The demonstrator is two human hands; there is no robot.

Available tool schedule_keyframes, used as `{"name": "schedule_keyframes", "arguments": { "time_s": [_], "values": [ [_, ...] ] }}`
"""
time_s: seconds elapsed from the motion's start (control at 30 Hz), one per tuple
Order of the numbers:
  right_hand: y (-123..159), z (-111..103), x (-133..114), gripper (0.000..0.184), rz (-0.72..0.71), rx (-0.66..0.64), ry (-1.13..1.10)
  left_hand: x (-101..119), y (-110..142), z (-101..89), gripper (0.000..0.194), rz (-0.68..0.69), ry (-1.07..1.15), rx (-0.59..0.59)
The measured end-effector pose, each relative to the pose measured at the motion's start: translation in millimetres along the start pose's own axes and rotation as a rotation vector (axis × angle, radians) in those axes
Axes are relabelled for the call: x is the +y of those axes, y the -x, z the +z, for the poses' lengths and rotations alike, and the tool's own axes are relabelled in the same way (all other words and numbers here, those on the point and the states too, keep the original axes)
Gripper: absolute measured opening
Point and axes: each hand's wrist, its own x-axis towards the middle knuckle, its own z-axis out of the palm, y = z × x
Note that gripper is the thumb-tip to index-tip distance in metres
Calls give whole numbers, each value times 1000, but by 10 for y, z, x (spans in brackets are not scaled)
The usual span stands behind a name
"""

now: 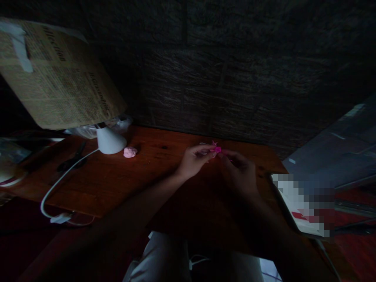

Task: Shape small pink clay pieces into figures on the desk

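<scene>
My left hand (pixel 195 159) and my right hand (pixel 239 170) meet above the far part of a reddish wooden table (pixel 141 176). Both pinch a small bright pink piece (pixel 217 149) between their fingertips. The piece is too small and dim to make out its shape. A pale pink lump (pixel 130 152) lies on the table to the left, apart from both hands.
A white lamp base (pixel 110 141) stands at the back left, its white cable (pixel 58 184) running off the front edge. Black scissors (pixel 72 158) lie left of it. Newspaper (pixel 55 74) hangs overhead at left. An open book (pixel 296 203) rests at right. A dark wall is behind.
</scene>
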Motion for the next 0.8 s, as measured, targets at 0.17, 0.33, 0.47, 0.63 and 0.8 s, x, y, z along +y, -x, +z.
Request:
{"name": "schedule_keyframes", "arguments": {
  "time_s": [0.17,0.33,0.47,0.63,0.8],
  "values": [
    [-6,-5,-31,21,73,1,-32,25,-11,7,35,5,62,-21],
    [-20,-23,-42,24,144,-40,-103,33,-30,-21,36,-178,142,-50],
    [-31,-28,-7,28,198,-74,-136,17,-34,-40,34,-334,315,-75],
    [-38,-24,27,26,151,-64,-114,-13,-27,-22,26,-388,403,-88],
    [14,40,-6,28,32,6,-69,16,-8,33,29,-409,488,-62]
  ]
}}
